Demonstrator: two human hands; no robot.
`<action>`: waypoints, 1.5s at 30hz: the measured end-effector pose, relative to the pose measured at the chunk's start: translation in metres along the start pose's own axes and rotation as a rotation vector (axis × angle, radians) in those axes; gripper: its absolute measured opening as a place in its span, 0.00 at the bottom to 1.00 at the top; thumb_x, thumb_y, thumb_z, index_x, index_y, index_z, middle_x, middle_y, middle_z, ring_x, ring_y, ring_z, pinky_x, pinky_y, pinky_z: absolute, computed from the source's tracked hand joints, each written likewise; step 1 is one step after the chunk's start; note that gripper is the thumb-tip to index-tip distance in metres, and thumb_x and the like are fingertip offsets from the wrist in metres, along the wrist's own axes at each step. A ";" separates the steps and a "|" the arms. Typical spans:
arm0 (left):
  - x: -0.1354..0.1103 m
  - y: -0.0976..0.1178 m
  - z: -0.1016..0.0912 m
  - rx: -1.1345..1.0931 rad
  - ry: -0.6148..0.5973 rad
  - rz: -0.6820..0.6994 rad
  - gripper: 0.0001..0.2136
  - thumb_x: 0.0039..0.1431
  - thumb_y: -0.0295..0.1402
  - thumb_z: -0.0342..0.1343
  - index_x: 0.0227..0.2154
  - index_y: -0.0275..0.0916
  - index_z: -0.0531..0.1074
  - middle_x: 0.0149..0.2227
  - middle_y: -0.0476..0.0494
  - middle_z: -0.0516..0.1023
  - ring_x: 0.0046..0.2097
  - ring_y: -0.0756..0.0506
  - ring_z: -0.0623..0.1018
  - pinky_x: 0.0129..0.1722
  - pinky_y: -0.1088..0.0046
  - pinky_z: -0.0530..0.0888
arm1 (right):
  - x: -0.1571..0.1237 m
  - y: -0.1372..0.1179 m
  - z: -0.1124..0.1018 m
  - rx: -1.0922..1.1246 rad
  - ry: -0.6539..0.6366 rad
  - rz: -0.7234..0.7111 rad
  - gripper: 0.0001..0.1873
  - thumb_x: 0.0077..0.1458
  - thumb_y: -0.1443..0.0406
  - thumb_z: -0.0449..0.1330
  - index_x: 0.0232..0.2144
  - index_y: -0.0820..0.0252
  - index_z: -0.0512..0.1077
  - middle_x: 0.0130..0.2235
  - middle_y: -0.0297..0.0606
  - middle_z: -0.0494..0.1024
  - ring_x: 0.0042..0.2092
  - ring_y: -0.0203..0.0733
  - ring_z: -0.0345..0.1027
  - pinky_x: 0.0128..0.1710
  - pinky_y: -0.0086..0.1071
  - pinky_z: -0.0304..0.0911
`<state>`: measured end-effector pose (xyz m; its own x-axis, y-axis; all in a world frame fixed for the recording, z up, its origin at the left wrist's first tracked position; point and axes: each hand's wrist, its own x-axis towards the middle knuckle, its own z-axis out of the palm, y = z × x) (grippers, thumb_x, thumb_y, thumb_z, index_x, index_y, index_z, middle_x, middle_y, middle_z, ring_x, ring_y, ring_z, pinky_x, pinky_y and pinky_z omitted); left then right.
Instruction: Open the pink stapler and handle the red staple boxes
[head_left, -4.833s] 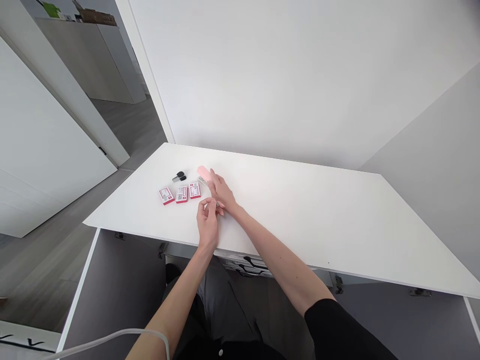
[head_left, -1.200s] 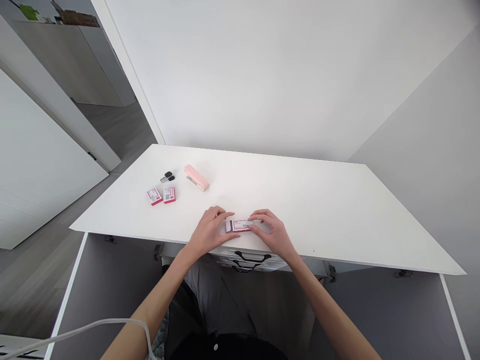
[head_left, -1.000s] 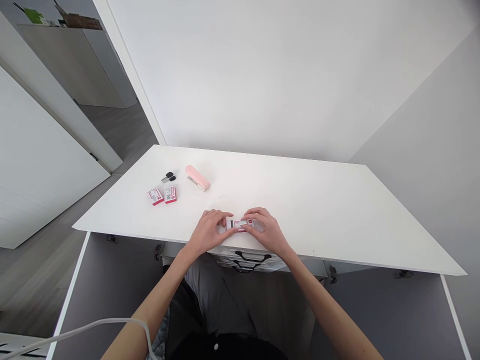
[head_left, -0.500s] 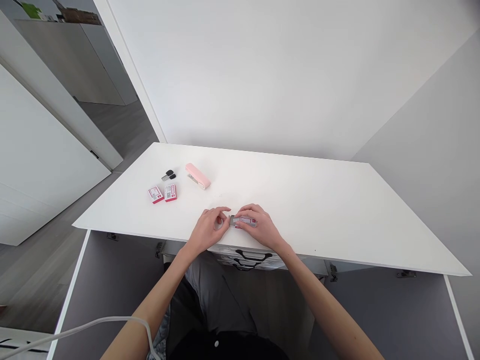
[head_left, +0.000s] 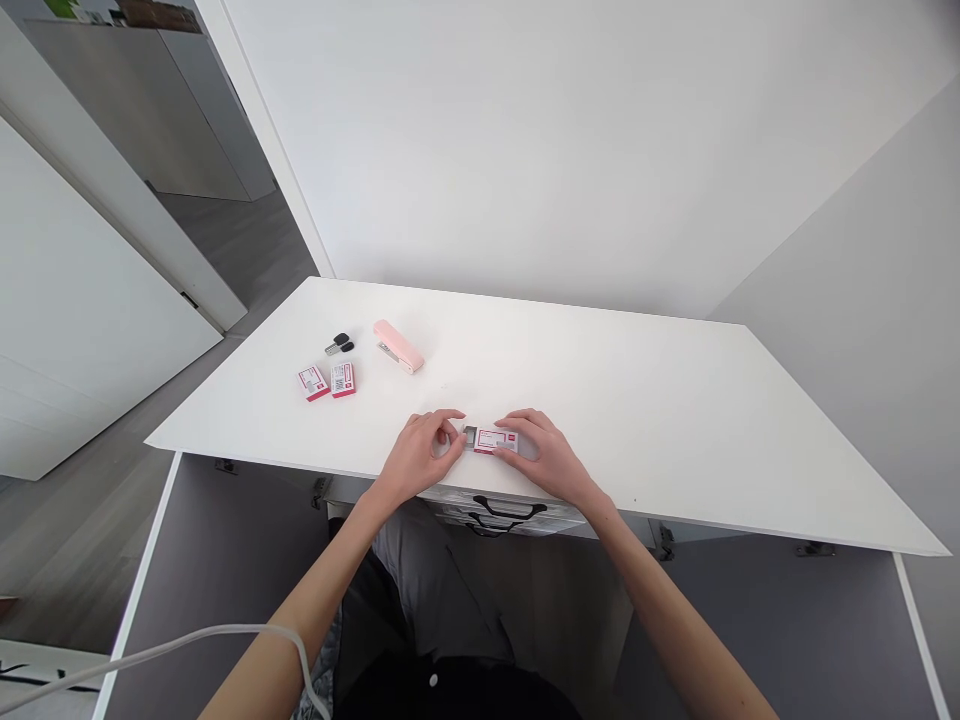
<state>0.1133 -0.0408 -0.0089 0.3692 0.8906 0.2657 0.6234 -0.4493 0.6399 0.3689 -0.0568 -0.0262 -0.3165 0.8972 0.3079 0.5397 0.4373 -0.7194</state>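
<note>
A small red-and-white staple box (head_left: pixel 495 440) lies near the front edge of the white table (head_left: pixel 637 420), its grey inner tray sticking out on the left. My right hand (head_left: pixel 546 458) pinches the box's sleeve. The fingertips of my left hand (head_left: pixel 421 456) are curled at the protruding tray end. Both hands rest on the tabletop.
Two more red-and-white staple boxes (head_left: pixel 328 381) lie at the left of the table. Behind them are a pink stapler (head_left: pixel 398 346) and a small black-and-silver staple remover (head_left: pixel 339 345). A white cable (head_left: pixel 187 645) crosses the lower left. A drawer with black handles (head_left: pixel 502 515) shows below the table edge.
The third staple box has come from the left row to the front middle, between my hands. Over the last second its inner tray has slid out to the left.
</note>
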 end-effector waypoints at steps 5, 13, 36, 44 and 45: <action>0.002 -0.001 0.000 -0.002 -0.002 -0.016 0.14 0.72 0.44 0.52 0.52 0.43 0.73 0.37 0.48 0.82 0.41 0.44 0.79 0.51 0.61 0.70 | -0.013 0.007 -0.011 -0.049 0.027 0.022 0.17 0.66 0.55 0.64 0.56 0.45 0.75 0.55 0.41 0.76 0.59 0.53 0.69 0.60 0.50 0.68; 0.006 -0.005 0.003 0.051 0.003 0.020 0.11 0.69 0.42 0.55 0.45 0.44 0.78 0.36 0.47 0.81 0.43 0.42 0.78 0.51 0.60 0.68 | -0.012 0.007 -0.012 -0.055 -0.006 0.029 0.16 0.68 0.56 0.62 0.56 0.45 0.75 0.50 0.39 0.79 0.54 0.52 0.72 0.56 0.49 0.68; 0.003 0.006 -0.002 -0.019 -0.136 0.046 0.16 0.68 0.44 0.56 0.54 0.45 0.72 0.35 0.51 0.80 0.42 0.43 0.78 0.53 0.60 0.69 | -0.009 -0.002 -0.013 -0.041 -0.087 -0.007 0.13 0.67 0.59 0.63 0.54 0.48 0.75 0.43 0.36 0.81 0.47 0.47 0.74 0.51 0.42 0.66; 0.002 0.005 -0.002 0.022 -0.178 0.067 0.20 0.65 0.48 0.60 0.55 0.46 0.73 0.37 0.49 0.80 0.43 0.41 0.77 0.52 0.59 0.70 | -0.007 -0.006 -0.014 -0.052 -0.128 -0.011 0.12 0.69 0.58 0.61 0.53 0.48 0.74 0.41 0.36 0.81 0.44 0.46 0.74 0.51 0.44 0.65; 0.002 0.005 -0.001 0.046 -0.180 0.077 0.20 0.64 0.48 0.60 0.55 0.46 0.73 0.36 0.48 0.79 0.43 0.41 0.77 0.51 0.60 0.70 | -0.008 -0.006 -0.014 -0.047 -0.129 -0.008 0.12 0.69 0.58 0.61 0.53 0.48 0.73 0.41 0.36 0.81 0.44 0.47 0.74 0.51 0.44 0.65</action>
<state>0.1162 -0.0408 -0.0044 0.5314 0.8285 0.1768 0.6179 -0.5218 0.5882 0.3792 -0.0654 -0.0152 -0.4165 0.8799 0.2286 0.5718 0.4491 -0.6866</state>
